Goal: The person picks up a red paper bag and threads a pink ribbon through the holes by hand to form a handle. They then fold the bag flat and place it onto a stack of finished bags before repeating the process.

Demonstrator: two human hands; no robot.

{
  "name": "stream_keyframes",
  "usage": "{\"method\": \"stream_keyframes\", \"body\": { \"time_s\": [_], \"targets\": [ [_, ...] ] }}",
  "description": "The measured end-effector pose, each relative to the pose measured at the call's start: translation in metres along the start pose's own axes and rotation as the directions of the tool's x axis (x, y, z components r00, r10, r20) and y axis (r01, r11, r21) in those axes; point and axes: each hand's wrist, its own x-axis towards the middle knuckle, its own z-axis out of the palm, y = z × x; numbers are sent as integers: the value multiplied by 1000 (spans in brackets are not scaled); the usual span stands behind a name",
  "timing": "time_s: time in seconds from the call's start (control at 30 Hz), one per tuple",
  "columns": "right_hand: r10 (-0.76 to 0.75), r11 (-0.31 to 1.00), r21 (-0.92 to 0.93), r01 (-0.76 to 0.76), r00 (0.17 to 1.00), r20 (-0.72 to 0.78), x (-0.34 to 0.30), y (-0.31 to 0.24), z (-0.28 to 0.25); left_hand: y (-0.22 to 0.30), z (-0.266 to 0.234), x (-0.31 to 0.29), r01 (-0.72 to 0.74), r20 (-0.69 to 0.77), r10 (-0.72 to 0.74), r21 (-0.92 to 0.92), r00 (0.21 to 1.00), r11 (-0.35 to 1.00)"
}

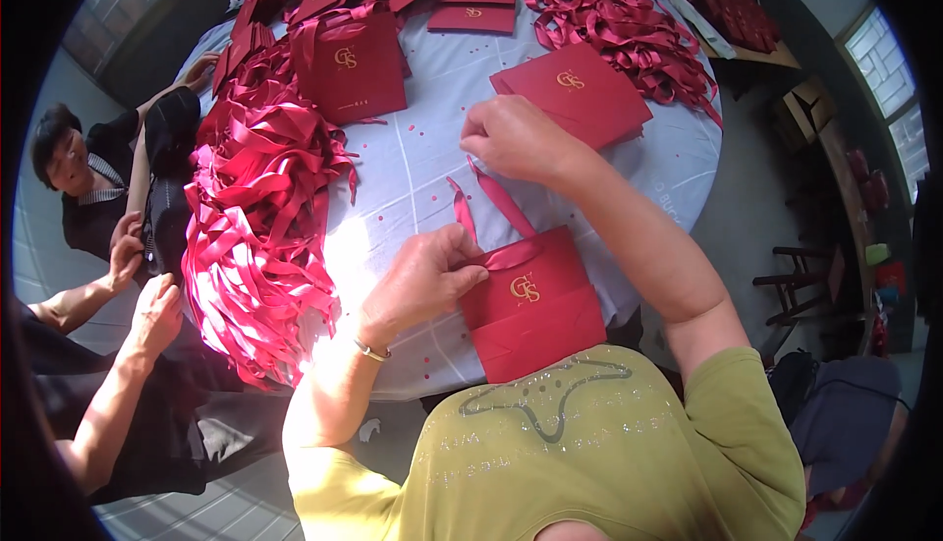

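Note:
A red paper gift bag (535, 320) with a gold emblem lies flat at the table's near edge, against my front. My left hand (424, 274) is closed at its upper left corner, thumb and fingers pinching the bag's edge beside the ribbon. From the top of the bag a dark pink satin ribbon (504, 197) runs up toward my right hand (521, 140). The fingertips of that hand are pinched together at the ribbon's end. Another ribbon end stands up just above my left fingers. Beyond my right hand lies a small stack of red bags (580, 94).
A long heap of ribbons (260, 207) covers the left side of the white-covered round table (393, 187); another ribbon pile (629, 35) is at the far right. More red bags (354, 64) stand at the back. Co-workers' hands (152, 315) are at the left. A wooden stool (801, 281) stands right.

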Motion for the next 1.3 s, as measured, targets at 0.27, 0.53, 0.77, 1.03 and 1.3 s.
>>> {"method": "stream_keyframes", "body": {
  "time_s": [0.27,0.53,0.77,1.03,1.3],
  "targets": [
    [12,994,-104,21,950,311,-10,-14,13,-2,0,1,-54,7,53,85,999,995],
    [45,975,-217,43,922,386,-13,-24,6,-6,1,2,-182,1,183,107,983,977],
    [-42,992,-110,68,973,225,-15,-10,32,-15,1,6,-172,13,172,118,985,978],
    [-27,988,-150,37,997,68,-19,-11,40,-25,2,9,-192,3,192,30,981,981],
    [9,984,176,-16,999,36,-35,-16,-7,-8,5,2,-190,-47,194,67,980,979]
  ]
}}
